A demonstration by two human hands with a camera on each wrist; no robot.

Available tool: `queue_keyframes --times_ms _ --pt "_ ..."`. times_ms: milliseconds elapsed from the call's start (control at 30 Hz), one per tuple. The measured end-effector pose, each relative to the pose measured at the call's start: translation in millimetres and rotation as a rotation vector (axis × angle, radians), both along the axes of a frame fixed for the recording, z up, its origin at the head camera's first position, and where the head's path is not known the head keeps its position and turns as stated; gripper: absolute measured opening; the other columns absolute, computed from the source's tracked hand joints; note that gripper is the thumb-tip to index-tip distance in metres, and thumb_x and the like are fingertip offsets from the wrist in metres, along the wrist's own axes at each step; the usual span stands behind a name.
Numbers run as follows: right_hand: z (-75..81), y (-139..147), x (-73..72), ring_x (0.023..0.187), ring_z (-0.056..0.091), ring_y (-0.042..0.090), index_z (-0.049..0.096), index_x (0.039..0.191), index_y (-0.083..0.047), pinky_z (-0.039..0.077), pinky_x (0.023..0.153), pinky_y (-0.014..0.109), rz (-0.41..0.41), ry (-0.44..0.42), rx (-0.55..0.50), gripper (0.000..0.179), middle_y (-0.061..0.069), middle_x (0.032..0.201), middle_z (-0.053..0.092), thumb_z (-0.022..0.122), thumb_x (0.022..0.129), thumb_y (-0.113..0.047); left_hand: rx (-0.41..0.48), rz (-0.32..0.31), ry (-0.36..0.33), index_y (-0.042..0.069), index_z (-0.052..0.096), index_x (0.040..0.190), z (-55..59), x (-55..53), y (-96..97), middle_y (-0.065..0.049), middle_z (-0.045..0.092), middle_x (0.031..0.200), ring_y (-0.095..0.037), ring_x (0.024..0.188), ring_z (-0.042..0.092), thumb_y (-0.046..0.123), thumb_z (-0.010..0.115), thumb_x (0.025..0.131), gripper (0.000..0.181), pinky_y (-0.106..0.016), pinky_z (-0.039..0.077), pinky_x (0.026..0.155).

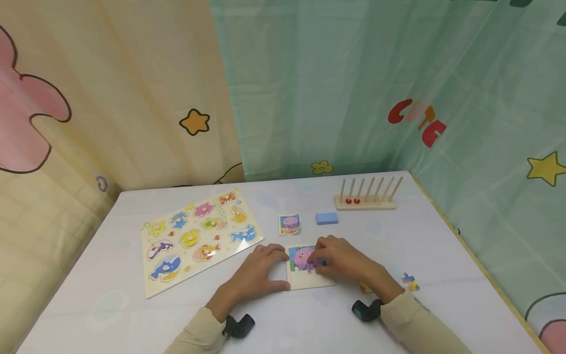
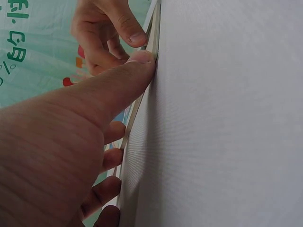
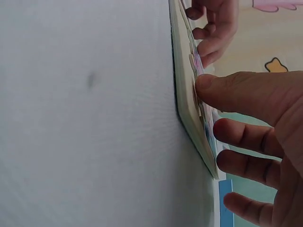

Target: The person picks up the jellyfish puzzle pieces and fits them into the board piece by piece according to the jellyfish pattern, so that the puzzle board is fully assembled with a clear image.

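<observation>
A small square jigsaw board (image 1: 309,283) with a pink octopus picture (image 1: 302,256) lies on the white table. My left hand (image 1: 258,270) steadies the board from the left, thumb at its near corner and fingertips along its side. In the left wrist view the thumb (image 2: 118,80) rests against the board's pale edge. From the right, my right hand (image 1: 342,258) reaches over the picture and pinches a jigsaw piece (image 3: 200,101) at its right part. That piece is mostly hidden under the fingers; the right thumb (image 3: 236,90) is right on it.
Beyond the board lie an octopus picture card (image 1: 289,224) and a blue block (image 1: 326,218). A wooden peg rack (image 1: 367,205) with red beads stands at back right. Left is a large sea-animal knob puzzle (image 1: 185,258). Loose jigsaw pieces (image 1: 411,282) lie around the right forearm.
</observation>
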State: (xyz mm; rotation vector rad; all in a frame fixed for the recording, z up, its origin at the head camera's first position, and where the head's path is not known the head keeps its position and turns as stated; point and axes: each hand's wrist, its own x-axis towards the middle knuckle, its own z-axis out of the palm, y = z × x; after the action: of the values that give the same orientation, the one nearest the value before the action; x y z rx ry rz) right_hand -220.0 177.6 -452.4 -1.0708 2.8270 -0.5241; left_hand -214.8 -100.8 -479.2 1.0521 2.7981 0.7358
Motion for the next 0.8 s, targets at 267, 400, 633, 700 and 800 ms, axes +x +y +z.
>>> queue_keyframes --times_ms 267,400,633,700,800 --pt "3.4 4.4 1.7 0.090 0.053 0.010 0.075 0.116 -0.020 0.046 0.078 0.032 0.064 0.097 -0.013 0.030 -0.006 0.103 0.061 0.081 0.087 -0.025 0.003 0.002 -0.006 0.019 0.063 0.131 0.0 2.1 -0.8 0.000 0.052 0.142 -0.021 0.123 0.046 0.053 0.079 0.082 0.062 -0.044 0.041 0.102" --pt "16.0 22.2 9.2 0.096 0.056 0.011 0.073 0.121 -0.018 0.049 0.084 0.036 0.028 0.053 -0.037 0.034 -0.005 0.107 0.062 0.080 0.088 -0.025 0.006 0.005 -0.015 0.018 0.063 0.131 0.8 2.5 1.2 0.000 0.052 0.142 -0.022 0.123 0.046 0.053 0.079 0.082 0.062 -0.044 0.041 0.102" --pt "19.8 86.7 45.3 0.098 0.057 0.015 0.073 0.117 -0.016 0.050 0.083 0.037 -0.166 -0.070 -0.015 0.034 -0.010 0.104 0.060 0.082 0.086 -0.028 0.006 0.000 -0.031 0.018 0.063 0.131 -0.9 4.6 2.5 0.000 0.053 0.141 -0.021 0.122 0.046 0.052 0.080 0.082 0.062 -0.043 0.041 0.103" --pt "18.4 97.1 57.5 0.096 0.057 0.014 0.074 0.114 -0.017 0.049 0.082 0.039 -0.204 -0.047 0.007 0.034 -0.012 0.103 0.059 0.084 0.083 -0.029 0.002 0.002 -0.023 0.018 0.063 0.131 -0.4 4.4 1.5 0.001 0.053 0.140 -0.021 0.121 0.046 0.052 0.080 0.082 0.062 -0.043 0.042 0.102" --pt "16.1 101.1 70.0 0.093 0.057 0.014 0.075 0.110 -0.018 0.047 0.083 0.043 -0.236 0.012 0.021 0.034 -0.012 0.101 0.059 0.086 0.079 -0.030 0.004 0.007 -0.013 0.019 0.063 0.130 -0.3 3.0 0.6 0.001 0.053 0.140 -0.020 0.120 0.046 0.052 0.081 0.081 0.062 -0.043 0.042 0.101"
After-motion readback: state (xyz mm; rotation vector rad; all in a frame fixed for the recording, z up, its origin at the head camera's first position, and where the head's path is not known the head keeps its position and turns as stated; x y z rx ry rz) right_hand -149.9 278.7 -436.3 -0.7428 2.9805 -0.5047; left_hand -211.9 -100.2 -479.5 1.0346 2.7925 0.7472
